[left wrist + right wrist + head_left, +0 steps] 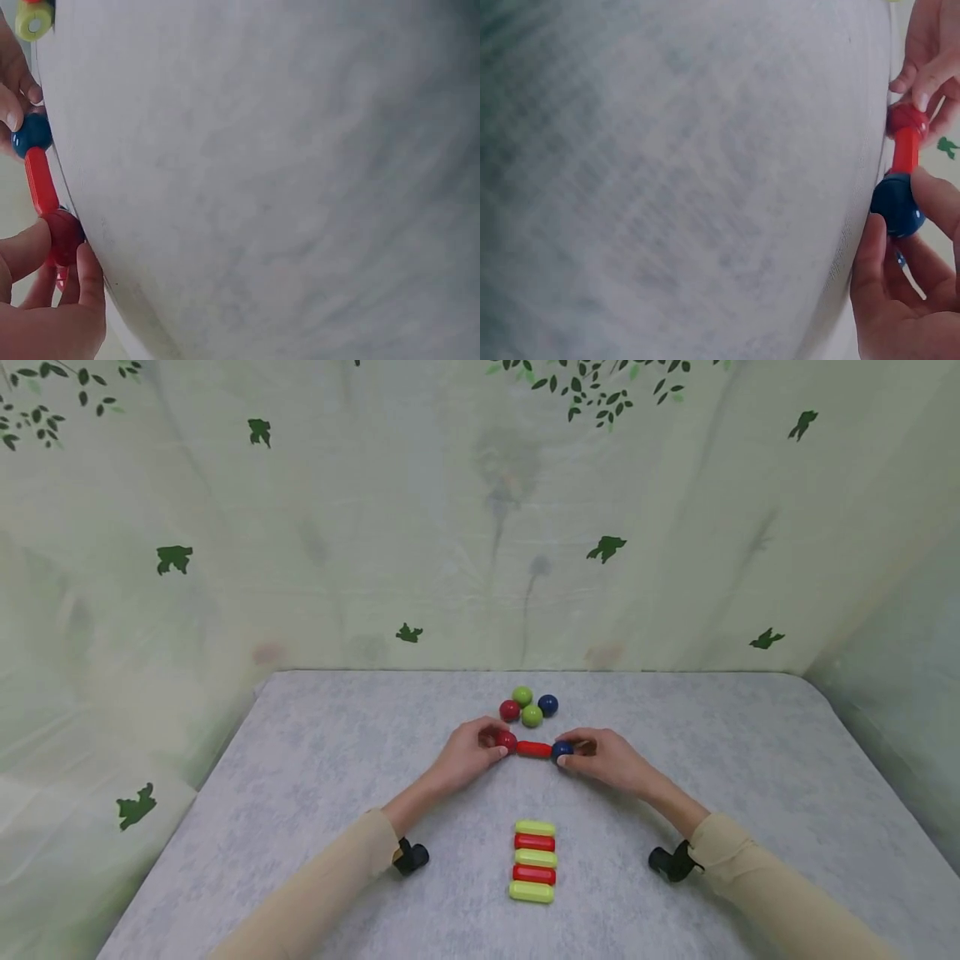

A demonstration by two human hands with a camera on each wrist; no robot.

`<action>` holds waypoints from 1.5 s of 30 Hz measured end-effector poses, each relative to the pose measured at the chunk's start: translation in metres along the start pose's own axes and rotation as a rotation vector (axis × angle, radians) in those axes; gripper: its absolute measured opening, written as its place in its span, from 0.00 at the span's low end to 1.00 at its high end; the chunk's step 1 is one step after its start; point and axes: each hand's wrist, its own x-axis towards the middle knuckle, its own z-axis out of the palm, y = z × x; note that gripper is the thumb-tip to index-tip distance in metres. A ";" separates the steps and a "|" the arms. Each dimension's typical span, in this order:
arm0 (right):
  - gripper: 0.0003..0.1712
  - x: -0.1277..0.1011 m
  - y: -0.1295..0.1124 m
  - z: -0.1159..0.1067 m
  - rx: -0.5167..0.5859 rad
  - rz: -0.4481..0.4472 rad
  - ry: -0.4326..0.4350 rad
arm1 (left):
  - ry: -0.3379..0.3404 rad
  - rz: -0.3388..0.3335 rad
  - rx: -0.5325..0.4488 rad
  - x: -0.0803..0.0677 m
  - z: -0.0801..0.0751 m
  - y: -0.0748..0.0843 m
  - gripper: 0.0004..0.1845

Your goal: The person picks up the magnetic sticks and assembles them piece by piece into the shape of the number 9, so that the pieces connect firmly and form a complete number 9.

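Note:
A red rod point(534, 749) spans between a red ball point(507, 742) on its left end and a dark blue ball point(562, 752) on its right end. My left hand point(470, 752) pinches the red ball between thumb and fingers, as the left wrist view also shows. On the other side, my right hand point(606, 760) grips the blue ball point(898, 205) with thumb and fingertips. Both balls touch the rod's ends and lie at the table surface. How deep the rod ends sit in the balls is hidden.
Behind the hands sit a loose red ball point(509, 710), two green balls point(522, 696) and another blue ball point(548, 705). Nearer, several yellow-green and red rods point(535, 857) lie in a column on the grey table point(337, 735). A leaf-patterned curtain point(450, 527) hangs behind.

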 end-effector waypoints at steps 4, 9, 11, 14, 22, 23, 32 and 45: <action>0.22 0.003 0.001 -0.004 0.005 -0.001 0.006 | -0.005 0.030 -0.027 -0.001 -0.001 -0.001 0.16; 0.23 0.007 -0.002 -0.006 0.040 0.012 -0.021 | 0.001 0.042 -0.052 0.000 -0.001 -0.003 0.15; 0.24 0.009 -0.002 -0.006 0.050 0.020 -0.028 | 0.000 0.043 -0.065 0.000 -0.001 -0.005 0.15; 0.24 0.013 -0.002 -0.005 0.053 0.024 -0.036 | 0.006 0.045 -0.084 0.000 -0.001 -0.005 0.15; 0.23 0.014 -0.001 -0.002 0.048 0.034 -0.024 | 0.012 0.019 -0.104 -0.003 0.000 -0.004 0.18; 0.23 0.014 -0.001 -0.002 0.048 0.031 -0.022 | 0.015 0.013 -0.098 -0.005 0.000 -0.004 0.19; 0.23 0.012 0.000 -0.001 0.037 0.030 -0.006 | 0.088 0.063 0.007 -0.046 0.001 0.006 0.17; 0.23 0.012 0.001 0.000 0.024 0.014 0.009 | -0.305 0.126 0.014 -0.077 0.016 0.019 0.12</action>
